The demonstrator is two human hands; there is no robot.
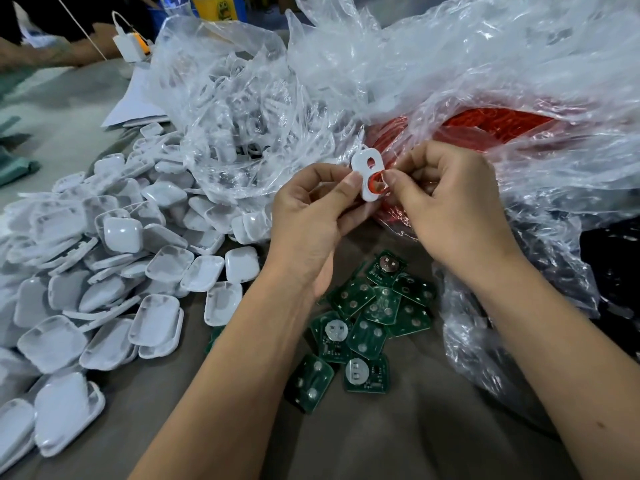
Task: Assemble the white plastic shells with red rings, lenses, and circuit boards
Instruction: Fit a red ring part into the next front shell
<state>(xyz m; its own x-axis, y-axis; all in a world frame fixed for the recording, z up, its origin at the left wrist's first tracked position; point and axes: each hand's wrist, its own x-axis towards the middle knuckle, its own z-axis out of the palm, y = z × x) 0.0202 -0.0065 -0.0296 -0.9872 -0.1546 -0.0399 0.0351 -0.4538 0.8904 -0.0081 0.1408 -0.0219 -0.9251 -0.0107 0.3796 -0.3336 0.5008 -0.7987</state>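
Observation:
My left hand [311,216] pinches a small white plastic shell [362,168] with two openings, held upright above the table. A red ring [377,180] sits at the shell's lower opening, and my right hand [446,206] pinches it there with thumb and forefinger. Below my hands lie several green circuit boards [367,327] in a loose heap. A clear bag behind my right hand holds many more red rings [485,124]. No lens is plainly visible.
A large pile of white shell covers [114,271] spreads over the left of the grey table [381,441]. A clear bag of white parts [242,109] lies behind it. Crumpled plastic [491,341] reaches down the right side. Another person's arm [41,53] rests at far left.

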